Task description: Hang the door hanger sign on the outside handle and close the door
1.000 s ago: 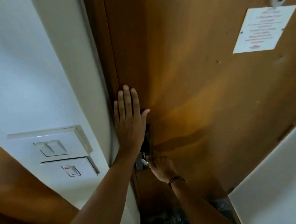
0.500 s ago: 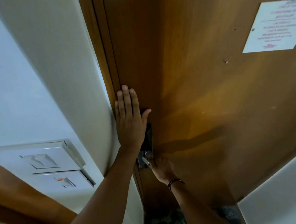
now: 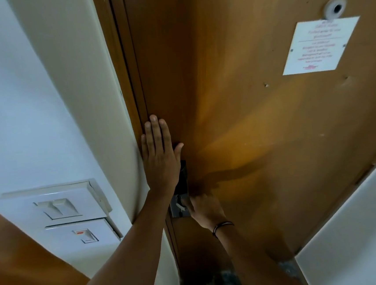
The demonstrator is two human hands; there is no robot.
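Two hands on door (image 3: 237,114), left hand (image 3: 160,158) flat, fingers spread, right hand (image 3: 206,209) pinching lock latch (image 3: 179,206)

1. Warm light is falling across the wooden door (image 3: 262,135), making a bright amber streak right of the left hand (image 3: 160,158).
2. A dark shadow band is stretching across the door just below that streak.
3. The foot of the door is sitting in deep gloom.
4. Wide-angle distortion is bending the white wall (image 3: 29,100) left of the door.
5. The notice (image 3: 320,45) on the door is reading blurred.
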